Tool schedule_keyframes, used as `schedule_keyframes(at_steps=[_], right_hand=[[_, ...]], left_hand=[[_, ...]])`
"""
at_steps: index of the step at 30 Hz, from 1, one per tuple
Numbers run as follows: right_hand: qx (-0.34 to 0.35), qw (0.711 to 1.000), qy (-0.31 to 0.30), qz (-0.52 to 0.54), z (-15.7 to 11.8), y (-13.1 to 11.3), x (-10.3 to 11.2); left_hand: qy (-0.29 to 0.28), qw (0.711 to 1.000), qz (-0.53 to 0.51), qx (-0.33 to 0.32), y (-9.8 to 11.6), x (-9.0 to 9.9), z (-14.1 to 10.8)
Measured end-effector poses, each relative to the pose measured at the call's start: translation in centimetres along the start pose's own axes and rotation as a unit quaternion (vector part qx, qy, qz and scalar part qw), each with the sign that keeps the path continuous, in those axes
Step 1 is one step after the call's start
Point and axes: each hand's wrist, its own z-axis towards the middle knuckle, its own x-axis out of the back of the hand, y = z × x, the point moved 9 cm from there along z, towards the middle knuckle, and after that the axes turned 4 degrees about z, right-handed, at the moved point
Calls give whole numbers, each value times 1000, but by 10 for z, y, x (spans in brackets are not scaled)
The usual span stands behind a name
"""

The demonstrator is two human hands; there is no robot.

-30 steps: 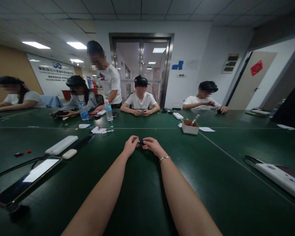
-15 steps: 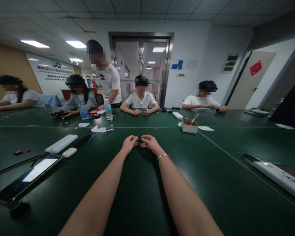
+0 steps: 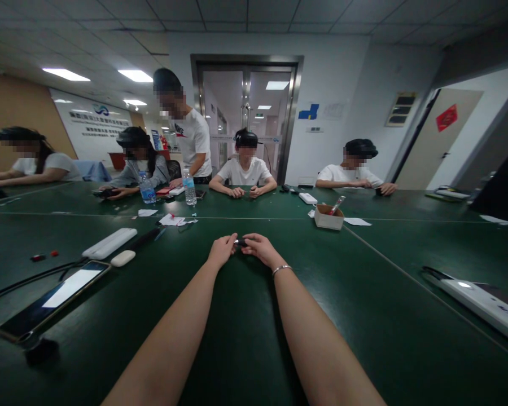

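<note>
Just above the green table point(image 3: 241, 349), a small dark object point(image 3: 239, 242) with a silvery part spans the gap between my two hands. Its exact kind is too small to tell. My left hand point(image 3: 222, 250) pinches the silvery end between thumb and fingers. On the other side, my right hand point(image 3: 260, 248), with a silver bracelet point(image 3: 281, 269) on the wrist, has its fingers closed on the dark end. The fingertips cover both ends of the object.
To the left lie a phone point(image 3: 55, 301), a white power bank point(image 3: 110, 243) and a white rounded case point(image 3: 123, 258). Ahead stand a small box point(image 3: 329, 217) and a water bottle point(image 3: 189, 188). A white device point(image 3: 482, 307) lies right. Several people sit or stand around the table.
Slightly more of the small dark object shows between my hands, with its silvery part now visible. My hands stay in nearly the same place. The whole view has shifted a little.
</note>
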Motion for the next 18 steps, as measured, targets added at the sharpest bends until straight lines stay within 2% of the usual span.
schedule_keyframes(at_steps=[3,7,11,18], right_hand=[[8,1000,7,8,1,-1,2],[15,1000,14,16,2,-1,4],[6,1000,9,12,1,0,2],[3,1000,3,7,1,0,0]], left_hand=[[9,998,-64,14,-6,0,3],[5,993,-114,-26,-2,2,4],[0,992,-111,-54,2,4,4],[-15,995,-96,-38,3,0,1]])
